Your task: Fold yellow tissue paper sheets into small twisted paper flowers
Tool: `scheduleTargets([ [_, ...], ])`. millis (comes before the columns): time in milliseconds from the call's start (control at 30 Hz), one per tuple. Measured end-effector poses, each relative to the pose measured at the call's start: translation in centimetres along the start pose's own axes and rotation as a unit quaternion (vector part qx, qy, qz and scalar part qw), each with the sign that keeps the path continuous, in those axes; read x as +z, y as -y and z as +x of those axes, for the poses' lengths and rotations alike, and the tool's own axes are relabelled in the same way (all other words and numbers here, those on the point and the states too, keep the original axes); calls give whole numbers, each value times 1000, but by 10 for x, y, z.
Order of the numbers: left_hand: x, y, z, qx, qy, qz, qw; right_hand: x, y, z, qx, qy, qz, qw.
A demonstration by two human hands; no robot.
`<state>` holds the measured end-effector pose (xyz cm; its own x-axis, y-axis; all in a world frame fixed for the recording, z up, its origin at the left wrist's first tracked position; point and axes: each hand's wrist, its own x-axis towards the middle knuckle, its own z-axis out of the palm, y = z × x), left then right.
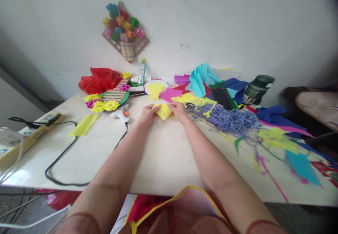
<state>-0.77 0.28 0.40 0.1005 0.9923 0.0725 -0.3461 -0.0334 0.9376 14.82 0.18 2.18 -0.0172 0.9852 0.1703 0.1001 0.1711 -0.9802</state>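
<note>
Between my two hands is a small folded piece of yellow paper (164, 112), its lower corner pointing toward me. My left hand (150, 114) pinches its left side, and my right hand (178, 110) grips the right side. Both hands are closed on the paper just above the table. Beyond them lie a pink paper piece (170, 94) and a white round piece with yellow paper (155, 90) on it. To the right of my right hand sits a tangle of purple-grey yarn (232, 121), with scissors (190, 105) partly hidden at its left end.
On the left are a glue gun (120, 115) with its black cord, a power strip (31, 133) and a yellow strip (83, 125). A decorated round piece (114, 96), a glue bottle (142, 72), a phone (221, 97) and a dark bottle (258, 88) stand or lie farther back.
</note>
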Motion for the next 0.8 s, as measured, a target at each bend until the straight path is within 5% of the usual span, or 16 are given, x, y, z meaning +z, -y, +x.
scheduleTargets([
  [333,12,3,-2,14,-38,-32,999,3,-3,0,-1,2,15,1000],
  [600,10,-2,-4,8,-67,-37,997,-9,-1,-2,1,141,90,986],
  [800,9,-2,-4,9,-59,-43,997,-5,2,-5,23,116,77,990],
])
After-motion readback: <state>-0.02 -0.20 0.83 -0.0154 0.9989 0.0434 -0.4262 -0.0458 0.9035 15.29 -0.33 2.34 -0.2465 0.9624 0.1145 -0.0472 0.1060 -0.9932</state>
